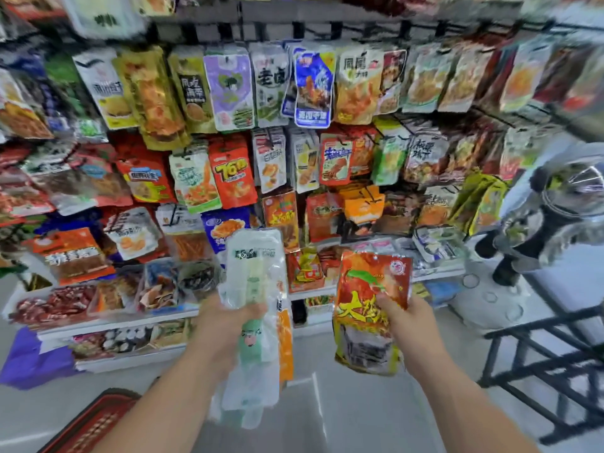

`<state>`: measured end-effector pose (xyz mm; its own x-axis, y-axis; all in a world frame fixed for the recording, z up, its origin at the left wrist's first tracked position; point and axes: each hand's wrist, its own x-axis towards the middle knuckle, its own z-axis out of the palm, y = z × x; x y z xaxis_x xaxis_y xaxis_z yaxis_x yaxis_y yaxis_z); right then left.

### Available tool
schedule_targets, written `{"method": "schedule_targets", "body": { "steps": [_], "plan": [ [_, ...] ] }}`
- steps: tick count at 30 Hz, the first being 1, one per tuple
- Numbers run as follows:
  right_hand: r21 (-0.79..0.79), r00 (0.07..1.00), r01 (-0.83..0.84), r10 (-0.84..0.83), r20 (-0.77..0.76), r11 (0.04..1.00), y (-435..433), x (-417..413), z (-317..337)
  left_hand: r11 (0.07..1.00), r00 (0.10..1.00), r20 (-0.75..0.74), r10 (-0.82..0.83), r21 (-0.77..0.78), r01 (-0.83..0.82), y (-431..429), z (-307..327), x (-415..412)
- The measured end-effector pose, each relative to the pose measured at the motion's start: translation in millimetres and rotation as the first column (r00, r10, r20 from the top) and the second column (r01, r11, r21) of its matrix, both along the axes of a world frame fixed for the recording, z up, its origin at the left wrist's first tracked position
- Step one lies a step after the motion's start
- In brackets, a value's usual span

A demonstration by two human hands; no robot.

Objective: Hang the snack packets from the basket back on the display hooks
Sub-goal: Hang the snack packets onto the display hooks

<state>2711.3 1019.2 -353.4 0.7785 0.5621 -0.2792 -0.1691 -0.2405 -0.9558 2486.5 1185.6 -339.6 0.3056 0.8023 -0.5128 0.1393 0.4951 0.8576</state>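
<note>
Packed display hooks (298, 29); black rack (489, 358) (right)

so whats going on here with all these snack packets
A person faces a display of hanging snack packets. The left hand grips a bunch of pale white-and-green packets with an orange packet behind them. The right hand holds a red packet with yellow lettering. Neither is on a hook yet. A red basket sits low on the left.
</note>
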Motion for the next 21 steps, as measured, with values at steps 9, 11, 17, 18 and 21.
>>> {"method": "schedule_targets", "body": {
  "steps": [9,11,17,18,21],
  "plan": [
    [-0.107,0.993,-0.105,0.109,0.037,0.989,70,58,-7,0.990,0.990,-0.011,0.139,0.006,-0.139,44,-9,47],
    [-0.112,0.986,-0.151,0.158,0.056,0.982,87,62,-9,0.988,0.988,0.000,0.154,-0.004,-0.154,56,-13,53],
    [-0.133,0.970,-0.205,0.219,0.104,0.970,140,75,-21,0.986,0.988,-0.012,0.157,-0.050,-0.157,97,-26,65],
    [-0.145,0.964,-0.221,0.239,0.118,0.964,150,78,-25,0.985,0.986,-0.018,0.165,-0.055,-0.166,104,-30,68],
    [-0.196,0.960,-0.259,0.275,0.055,0.946,175,85,-43,0.977,0.979,-0.041,0.202,-0.066,-0.204,115,-39,74]
  ]
}}
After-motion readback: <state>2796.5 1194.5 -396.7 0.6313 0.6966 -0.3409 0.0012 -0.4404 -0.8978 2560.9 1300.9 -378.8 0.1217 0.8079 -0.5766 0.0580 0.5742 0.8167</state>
